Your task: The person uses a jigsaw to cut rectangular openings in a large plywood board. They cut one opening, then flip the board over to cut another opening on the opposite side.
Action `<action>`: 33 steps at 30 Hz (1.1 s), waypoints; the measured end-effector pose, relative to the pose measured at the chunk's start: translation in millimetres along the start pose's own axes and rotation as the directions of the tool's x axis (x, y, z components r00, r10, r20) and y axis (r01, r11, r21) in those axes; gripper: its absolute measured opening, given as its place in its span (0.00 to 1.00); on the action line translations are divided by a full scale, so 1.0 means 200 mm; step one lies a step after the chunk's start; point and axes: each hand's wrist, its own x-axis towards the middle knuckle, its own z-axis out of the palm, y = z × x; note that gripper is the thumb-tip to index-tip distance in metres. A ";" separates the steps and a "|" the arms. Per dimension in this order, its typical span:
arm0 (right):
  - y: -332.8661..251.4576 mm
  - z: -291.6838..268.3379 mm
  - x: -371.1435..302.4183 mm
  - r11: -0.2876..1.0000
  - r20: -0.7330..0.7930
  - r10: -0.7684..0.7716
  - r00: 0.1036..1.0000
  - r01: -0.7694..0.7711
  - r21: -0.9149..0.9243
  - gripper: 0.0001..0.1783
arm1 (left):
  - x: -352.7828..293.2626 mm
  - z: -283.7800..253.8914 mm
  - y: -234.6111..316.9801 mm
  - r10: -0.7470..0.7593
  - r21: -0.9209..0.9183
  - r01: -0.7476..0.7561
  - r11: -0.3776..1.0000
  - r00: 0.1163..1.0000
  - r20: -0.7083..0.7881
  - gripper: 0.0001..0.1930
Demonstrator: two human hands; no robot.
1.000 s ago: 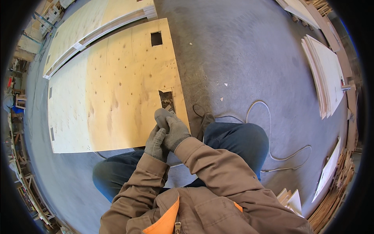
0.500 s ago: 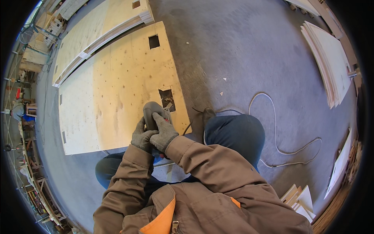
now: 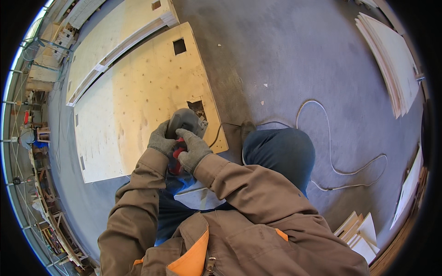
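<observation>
A grey and red corded power tool that looks like a jigsaw (image 3: pixel 184 120) is in both my gloved hands, over the near right part of a plywood panel (image 3: pixel 138 101). My left hand (image 3: pixel 161 139) wraps round the left side of its grey body. On its right side, my right hand (image 3: pixel 193 148) grips by the red part. A metal piece shows at the tool's front right, close to a rough-edged square cutout (image 3: pixel 197 106) in the panel. The blade and the tool's underside are hidden.
Another cutout (image 3: pixel 179 46) lies farther up the panel. A second plywood panel (image 3: pixel 115 34) lies beyond it. A pale cord (image 3: pixel 329 138) loops over the floor past my right knee (image 3: pixel 281 152). Stacked boards (image 3: pixel 386 60) stand at the right; offcuts (image 3: pixel 359 234) lie at the lower right.
The tool has tilted and turned slightly right, so more of its red part shows. My left hand has shifted left and up, and my hands are farther apart.
</observation>
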 end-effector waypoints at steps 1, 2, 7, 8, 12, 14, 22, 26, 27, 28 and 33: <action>-0.02 -0.02 -0.01 1.000 0.012 -0.003 1.000 0.003 0.008 0.38 | 0.03 -0.02 0.00 0.050 0.162 -0.049 0.986 0.999 0.000 0.43; -0.03 -0.05 -0.02 1.000 0.025 -0.009 1.000 0.010 -0.020 0.38 | 0.07 -0.05 0.01 0.102 0.318 -0.100 0.943 0.995 0.011 0.43; -0.08 -0.25 -0.09 0.991 0.042 -0.078 0.996 0.073 0.112 0.36 | 0.28 -0.17 0.00 0.087 0.358 -0.103 0.928 0.994 0.060 0.35; -0.14 -0.28 -0.10 0.979 0.031 -0.108 0.994 0.101 0.176 0.36 | 0.30 -0.21 0.03 0.101 0.447 -0.105 0.888 0.994 0.032 0.32; -0.29 -0.46 -0.13 0.938 -0.122 -0.155 0.980 0.185 0.293 0.32 | 0.49 -0.23 0.06 0.113 0.575 -0.114 0.810 0.993 0.037 0.27; -0.33 -0.52 -0.12 0.910 -0.218 -0.216 0.952 0.277 0.308 0.32 | 0.58 -0.27 0.01 0.077 0.544 -0.084 0.835 0.996 0.035 0.28; -0.36 -0.74 -0.12 0.883 -0.513 -0.392 0.764 0.469 0.025 0.31 | 0.87 -0.35 -0.14 0.008 0.549 -0.068 0.833 0.994 0.111 0.25; -0.34 -0.91 -0.17 0.898 -0.487 -0.400 0.776 0.439 -0.036 0.34 | 0.96 -0.40 -0.18 0.031 0.595 -0.148 0.790 0.979 0.203 0.25; -0.32 -0.94 -0.18 0.903 -0.474 -0.398 0.785 0.426 -0.052 0.34 | 0.98 -0.39 -0.18 0.020 0.618 -0.149 0.772 0.978 0.210 0.25; -0.29 -0.97 -0.18 0.909 -0.460 -0.394 0.795 0.412 -0.066 0.35 | 0.99 -0.38 -0.17 0.010 0.640 -0.149 0.754 0.977 0.215 0.25; -0.27 -1.10 -0.21 0.946 -0.427 -0.297 0.854 0.323 -0.012 0.38 | 1.05 -0.39 -0.19 0.027 0.695 -0.171 0.699 0.977 0.213 0.25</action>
